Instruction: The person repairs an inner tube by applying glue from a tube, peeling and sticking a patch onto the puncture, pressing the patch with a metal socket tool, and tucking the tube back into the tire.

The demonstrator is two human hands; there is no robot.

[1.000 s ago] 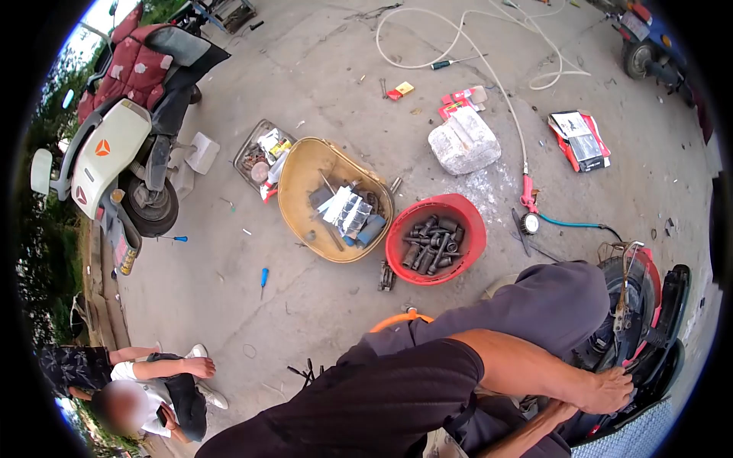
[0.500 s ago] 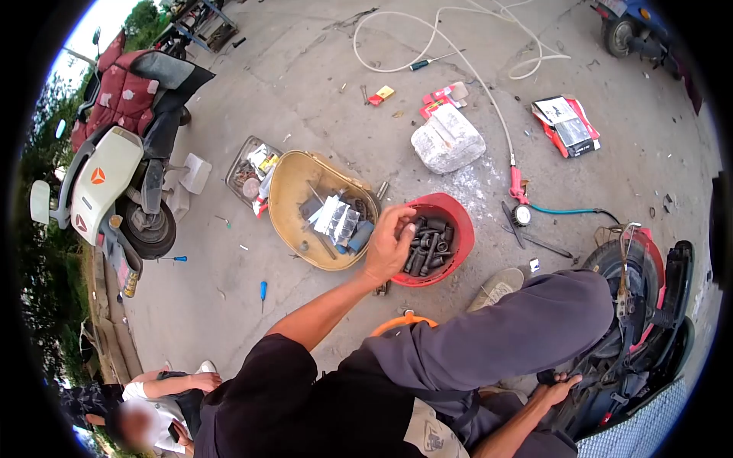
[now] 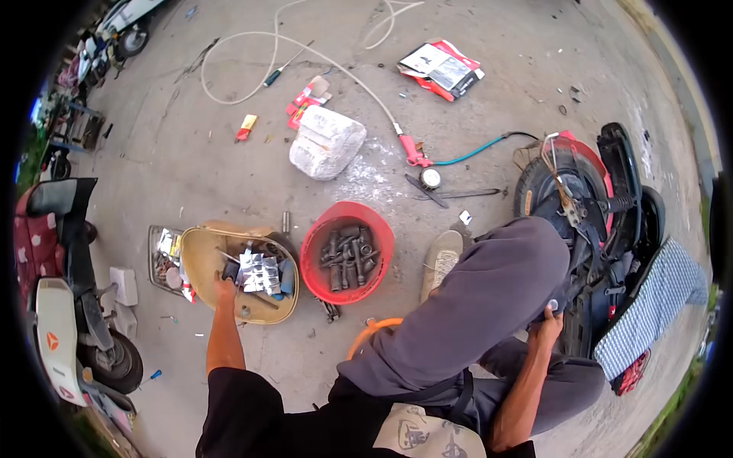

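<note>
My left hand (image 3: 224, 287) reaches into a yellow helmet-like tub (image 3: 200, 263), its fingertips beside a dark piece (image 3: 230, 269); whether they grip it is unclear. Silver blister packs (image 3: 259, 272) and blue cylinders (image 3: 287, 276) lie in the same tub. To its right stands a red bowl (image 3: 308, 267) full of dark metal sockets (image 3: 350, 258). Beside the upturned wheel of a motorbike (image 3: 561, 179), my right hand (image 3: 547, 330) is closed around something with a round, silvery end, mostly hidden by the fingers and the knee.
A whitish block (image 3: 327, 142), a pressure gauge (image 3: 430, 179) on a hose, long metal bars (image 3: 458, 194) and a red-and-black packet (image 3: 441, 69) lie beyond the bowl. A metal tray (image 3: 162, 263) touches the tub's left side. A parked scooter (image 3: 57, 336) stands at the left.
My left hand left the motorbike, passed over the red bowl and is now in the yellow tub. My right hand stays by the motorbike. The view has turned, and the seated person is out of frame.
</note>
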